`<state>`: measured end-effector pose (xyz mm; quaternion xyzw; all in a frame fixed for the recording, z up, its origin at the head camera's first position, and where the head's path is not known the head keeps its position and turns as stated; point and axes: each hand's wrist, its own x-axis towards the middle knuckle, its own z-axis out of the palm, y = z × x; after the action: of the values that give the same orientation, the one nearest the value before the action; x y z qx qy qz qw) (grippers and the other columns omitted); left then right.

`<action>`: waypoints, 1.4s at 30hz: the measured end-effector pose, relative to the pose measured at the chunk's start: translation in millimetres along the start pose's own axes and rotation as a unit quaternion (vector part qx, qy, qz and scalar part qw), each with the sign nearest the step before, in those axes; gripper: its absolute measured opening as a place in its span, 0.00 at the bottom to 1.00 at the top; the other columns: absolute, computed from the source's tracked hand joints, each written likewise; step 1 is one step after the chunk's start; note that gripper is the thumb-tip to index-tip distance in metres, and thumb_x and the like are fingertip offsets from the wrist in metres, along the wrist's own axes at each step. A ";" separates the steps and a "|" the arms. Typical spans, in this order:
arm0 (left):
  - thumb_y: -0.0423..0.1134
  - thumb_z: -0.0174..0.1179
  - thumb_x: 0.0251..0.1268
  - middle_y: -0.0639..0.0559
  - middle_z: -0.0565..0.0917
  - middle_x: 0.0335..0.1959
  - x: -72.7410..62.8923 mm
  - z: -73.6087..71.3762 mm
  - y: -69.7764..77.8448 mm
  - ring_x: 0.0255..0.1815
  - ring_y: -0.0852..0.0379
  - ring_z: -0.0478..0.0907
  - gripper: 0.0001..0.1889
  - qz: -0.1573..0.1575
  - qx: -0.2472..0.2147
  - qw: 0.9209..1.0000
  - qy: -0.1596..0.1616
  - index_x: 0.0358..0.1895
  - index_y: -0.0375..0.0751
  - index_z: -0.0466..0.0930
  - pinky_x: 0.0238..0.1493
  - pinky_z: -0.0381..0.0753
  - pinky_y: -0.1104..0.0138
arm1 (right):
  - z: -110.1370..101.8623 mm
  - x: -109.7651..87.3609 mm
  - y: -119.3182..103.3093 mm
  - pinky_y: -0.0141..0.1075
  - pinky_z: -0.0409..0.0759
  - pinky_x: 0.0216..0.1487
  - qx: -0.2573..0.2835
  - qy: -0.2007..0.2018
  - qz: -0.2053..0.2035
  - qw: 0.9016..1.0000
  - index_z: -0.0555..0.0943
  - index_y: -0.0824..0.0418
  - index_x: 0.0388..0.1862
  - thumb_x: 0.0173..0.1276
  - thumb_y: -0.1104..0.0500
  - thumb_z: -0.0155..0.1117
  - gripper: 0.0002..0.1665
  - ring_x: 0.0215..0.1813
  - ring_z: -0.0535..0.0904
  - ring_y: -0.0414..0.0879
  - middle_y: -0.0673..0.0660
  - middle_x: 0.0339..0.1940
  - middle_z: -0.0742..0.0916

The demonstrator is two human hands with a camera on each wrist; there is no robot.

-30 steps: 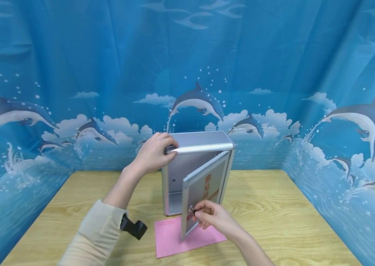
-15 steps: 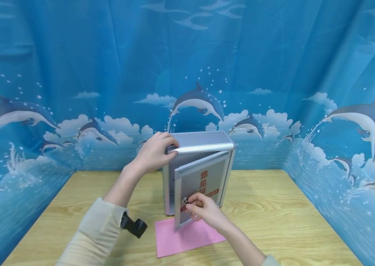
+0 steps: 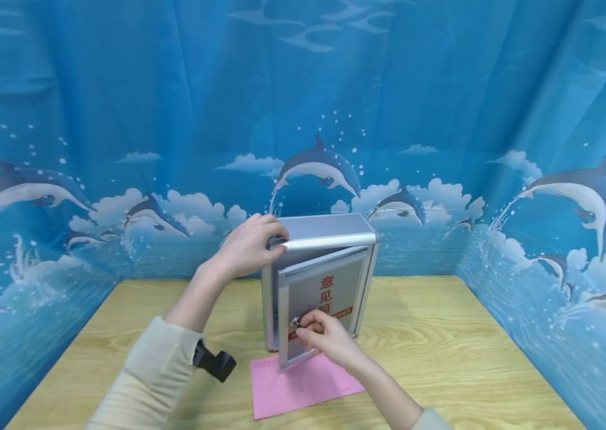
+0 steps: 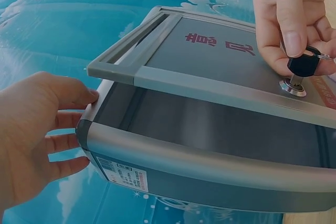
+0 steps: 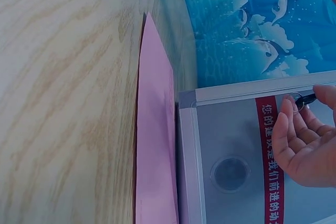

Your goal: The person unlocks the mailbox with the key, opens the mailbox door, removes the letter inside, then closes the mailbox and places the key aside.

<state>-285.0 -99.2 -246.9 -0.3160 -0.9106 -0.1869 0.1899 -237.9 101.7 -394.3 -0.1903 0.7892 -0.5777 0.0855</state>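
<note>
A silver metal suggestion box (image 3: 330, 227) stands upright on the table, its front door (image 3: 303, 292) partly ajar and hinged on the right. Red Chinese characters mark the door. My left hand (image 3: 249, 246) grips the box's top left corner, thumb at the front edge and fingers along the side. A black-headed key (image 4: 304, 65) sits in the door's round lock (image 4: 292, 87). My right hand (image 3: 331, 341) pinches the key's head between thumb and fingers; a key ring (image 4: 321, 55) hangs from it. The inside of the box shows only as a dark gap.
A pink envelope (image 3: 303, 397) lies flat on the wood-grain table (image 3: 443, 358), in front of the box and partly under the door. Behind stands a blue curtain (image 3: 303, 89) printed with dolphins. A black wrist camera (image 3: 216, 362) is strapped to the left forearm.
My right hand has swung the door leftward, narrowing the gap to the box frame, while holding the key. The left hand has stayed at the top corner.
</note>
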 end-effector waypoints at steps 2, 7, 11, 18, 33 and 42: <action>0.36 0.59 0.61 0.51 0.78 0.41 -0.3 -0.2 0.0 0.43 0.53 0.70 0.07 0.005 0.003 1.000 0.003 0.41 0.43 0.82 0.41 0.71 0.60 | 0.6 0.9 -0.1 0.45 0.79 0.33 -0.002 0.001 0.000 1.000 0.73 0.68 0.45 0.66 0.56 0.59 0.16 0.31 0.79 0.48 0.56 0.32 0.84; 0.36 0.59 0.61 0.51 0.79 0.41 -0.8 0.1 -0.7 0.42 0.53 0.70 0.07 0.013 0.005 1.000 0.008 0.41 0.42 0.82 0.41 0.71 0.60 | 2.6 3.7 1.2 0.50 0.79 0.34 -0.001 0.002 -0.003 1.000 0.72 0.68 0.46 0.67 0.56 0.58 0.16 0.31 0.79 0.48 0.56 0.32 0.83; 0.36 0.59 0.61 0.51 0.78 0.38 -1.3 -0.1 -1.9 0.40 0.54 0.70 0.05 0.014 -0.001 1.000 0.011 0.39 0.41 0.81 0.40 0.71 0.61 | 2.9 5.8 1.0 0.50 0.79 0.34 -0.005 0.002 0.000 1.000 0.72 0.68 0.45 0.67 0.56 0.58 0.17 0.30 0.78 0.46 0.55 0.31 0.83; 0.34 0.58 0.61 0.51 0.76 0.34 -2.0 0.3 -2.9 0.36 0.54 0.68 0.02 0.012 -0.012 1.000 0.015 0.35 0.40 0.79 0.38 0.70 0.62 | 4.1 9.6 0.3 0.45 0.79 0.32 -0.002 0.000 0.007 1.000 0.72 0.68 0.45 0.67 0.56 0.58 0.17 0.28 0.76 0.43 0.55 0.30 0.82; 0.34 0.57 0.61 0.52 0.75 0.33 -2.8 2.1 -2.4 0.37 0.54 0.68 0.02 0.013 -0.011 1.000 0.024 0.34 0.40 0.78 0.39 0.70 0.62 | 11.3 21.3 -0.3 0.41 0.78 0.28 -0.032 0.032 -0.008 0.999 0.72 0.69 0.43 0.67 0.57 0.58 0.15 0.25 0.75 0.42 0.55 0.27 0.82; 0.33 0.58 0.60 0.52 0.75 0.32 -3.6 3.0 -2.0 0.36 0.55 0.67 0.02 0.016 -0.015 0.999 0.030 0.34 0.40 0.79 0.38 0.69 0.63 | 17.0 25.2 -1.6 0.39 0.78 0.27 -0.013 0.058 -0.008 0.998 0.72 0.69 0.42 0.67 0.58 0.58 0.14 0.25 0.75 0.42 0.55 0.26 0.82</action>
<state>-284.4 -101.1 -251.6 -0.3275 -0.8965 -0.2065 0.2153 -254.5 76.2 -396.1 -0.1644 0.7985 -0.5782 0.0325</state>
